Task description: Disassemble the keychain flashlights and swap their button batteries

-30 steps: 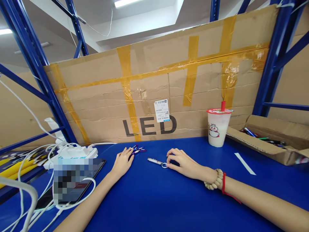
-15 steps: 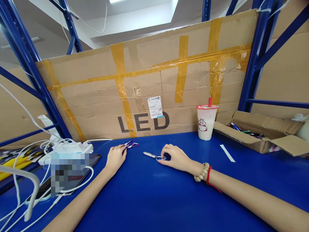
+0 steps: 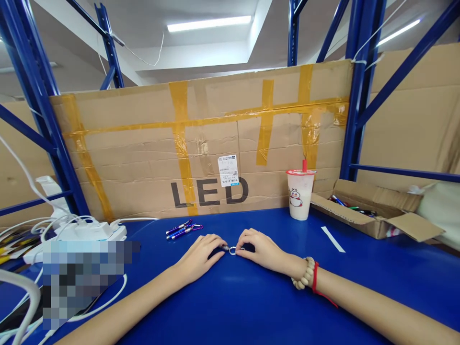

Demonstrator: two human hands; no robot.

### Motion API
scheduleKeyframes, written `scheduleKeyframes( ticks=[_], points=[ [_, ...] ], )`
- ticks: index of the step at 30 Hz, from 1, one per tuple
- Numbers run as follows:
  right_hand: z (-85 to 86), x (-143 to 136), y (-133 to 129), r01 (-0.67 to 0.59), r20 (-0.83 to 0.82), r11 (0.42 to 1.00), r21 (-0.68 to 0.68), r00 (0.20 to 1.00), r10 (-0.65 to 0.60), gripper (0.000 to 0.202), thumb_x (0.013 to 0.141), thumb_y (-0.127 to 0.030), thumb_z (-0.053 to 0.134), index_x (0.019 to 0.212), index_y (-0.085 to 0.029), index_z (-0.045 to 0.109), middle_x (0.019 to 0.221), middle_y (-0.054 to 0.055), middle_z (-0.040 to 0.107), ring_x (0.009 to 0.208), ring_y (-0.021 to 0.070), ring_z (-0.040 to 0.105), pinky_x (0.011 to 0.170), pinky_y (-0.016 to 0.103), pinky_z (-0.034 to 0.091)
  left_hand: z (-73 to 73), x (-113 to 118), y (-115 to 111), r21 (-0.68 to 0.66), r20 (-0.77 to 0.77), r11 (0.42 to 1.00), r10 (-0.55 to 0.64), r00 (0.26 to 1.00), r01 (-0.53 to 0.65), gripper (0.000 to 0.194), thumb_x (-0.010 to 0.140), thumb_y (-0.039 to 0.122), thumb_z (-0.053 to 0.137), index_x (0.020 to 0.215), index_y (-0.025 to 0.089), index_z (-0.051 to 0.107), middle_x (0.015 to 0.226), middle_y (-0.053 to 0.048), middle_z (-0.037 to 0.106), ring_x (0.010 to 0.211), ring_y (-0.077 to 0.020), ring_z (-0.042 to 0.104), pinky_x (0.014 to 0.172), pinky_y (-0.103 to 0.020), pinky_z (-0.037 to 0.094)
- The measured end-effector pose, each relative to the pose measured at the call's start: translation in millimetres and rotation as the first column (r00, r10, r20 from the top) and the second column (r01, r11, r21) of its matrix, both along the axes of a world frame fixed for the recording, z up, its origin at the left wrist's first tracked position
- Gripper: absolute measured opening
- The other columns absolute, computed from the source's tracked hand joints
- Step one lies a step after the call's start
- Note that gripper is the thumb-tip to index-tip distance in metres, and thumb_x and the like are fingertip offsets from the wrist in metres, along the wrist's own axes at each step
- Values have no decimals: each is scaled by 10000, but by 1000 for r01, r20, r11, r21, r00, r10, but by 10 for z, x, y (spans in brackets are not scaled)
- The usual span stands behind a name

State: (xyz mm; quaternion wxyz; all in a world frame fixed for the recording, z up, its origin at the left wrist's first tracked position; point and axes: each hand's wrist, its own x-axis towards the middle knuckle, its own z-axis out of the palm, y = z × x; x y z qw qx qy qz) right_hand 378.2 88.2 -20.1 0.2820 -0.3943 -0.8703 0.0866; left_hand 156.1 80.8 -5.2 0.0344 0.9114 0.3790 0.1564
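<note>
A slim silver pen-shaped keychain with a metal ring (image 3: 233, 250) lies low over the blue tabletop, between my two hands. Its barrel is mostly covered by my left hand (image 3: 203, 256), whose thumb and fingers are closed on that end. On the other side, my right hand (image 3: 260, 249) pinches the ring end between thumb and fingertips; a bit of its clasp shows beyond them. Beyond my left hand, two purple-blue pen-shaped keychains (image 3: 182, 232) rest side by side, touching nothing of mine.
A lidded drink cup (image 3: 300, 195) with a red straw stands at the back right. Beside it are a white strip (image 3: 332, 239) and an open cardboard box (image 3: 362, 220) holding pens. White cables and a power strip (image 3: 89, 232) crowd the left. A cardboard panel (image 3: 143, 167) closes the back.
My left hand has left the purple-blue keychains and moved right to grip the silver keychain's barrel. The right hand keeps its pinch at the ring. The view has tilted up slightly.
</note>
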Motion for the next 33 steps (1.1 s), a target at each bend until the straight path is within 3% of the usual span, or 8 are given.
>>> scheduleKeyframes(
  ticks=[4, 7, 11, 17, 20, 24, 27, 33],
  points=[
    [38, -71, -93, -32, -4, 999, 13, 999, 32, 175, 788, -390, 666, 852, -228, 668, 925, 3, 641, 886, 161, 577, 795, 277, 430, -50, -80, -109, -22, 77, 998, 68, 995, -66, 167, 935, 311, 412, 958, 220, 551, 1013, -4, 603, 923, -157, 536, 824, -306, 390],
    [33, -110, -134, -71, -5, 997, 0, 997, 71, 141, 800, -364, 653, 844, -230, 662, 895, -6, 641, 850, 154, 576, 787, 275, 425, -80, -113, -151, -45, 115, 993, 109, 987, -105, 149, 920, 326, 444, 905, 224, 552, 964, 6, 585, 882, -162, 517, 819, -318, 378],
    [8, -121, -114, -75, -19, 997, -18, 997, 75, 128, 821, -351, 625, 831, -227, 657, 892, 0, 637, 859, 157, 566, 813, 290, 418, -79, -114, -138, -81, 141, 992, 108, 984, -98, 132, 924, 276, 429, 883, 206, 533, 909, -1, 568, 848, -162, 501, 831, -329, 373],
    [-7, -131, -88, -209, -110, 972, -108, 974, 197, 103, 815, -289, 618, 824, -193, 657, 889, 24, 647, 843, 148, 575, 792, 279, 438, -57, -146, -134, -208, 234, 978, 64, 970, -15, 145, 926, 252, 367, 890, 201, 498, 904, -17, 548, 858, -169, 477, 815, -317, 367],
    [15, -174, -135, -190, -212, 962, -197, 966, 147, 167, 818, -326, 603, 824, -168, 657, 846, 33, 661, 725, 126, 581, 654, 242, 455, -97, -115, -188, -342, 393, 939, 118, 912, 26, 156, 923, 284, 336, 944, 205, 469, 815, 4, 512, 772, -143, 469, 747, -278, 367],
    [39, -248, -194, -184, -414, 929, -321, 909, 37, 279, 824, -412, 587, 853, -142, 650, 742, 34, 667, 646, 114, 595, 581, 222, 461, -132, -12, -310, -533, 576, 842, 293, 763, 79, 287, 914, 431, 322, 1011, 195, 453, 689, 39, 427, 632, -113, 380, 607, -234, 320],
    [28, -270, -214, -232, -513, 897, -377, 858, 6, 371, 811, -457, 593, 990, -135, 628, 733, 43, 671, 612, 117, 610, 521, 210, 463, -96, 40, -376, -575, 624, 801, 301, 721, 163, 329, 865, 489, 423, 905, 174, 506, 727, 26, 473, 649, -104, 382, 608, -223, 309],
    [-2, -242, -244, -213, -377, 946, -245, 920, 109, 368, 887, -435, 494, 1096, -175, 649, 766, 42, 653, 537, 84, 579, 472, 192, 455, -56, 32, -364, -576, 548, 816, 346, 762, 44, 414, 878, 503, 373, 671, 162, 484, 558, 56, 326, 532, -90, 294, 512, -226, 219]
  ],
)
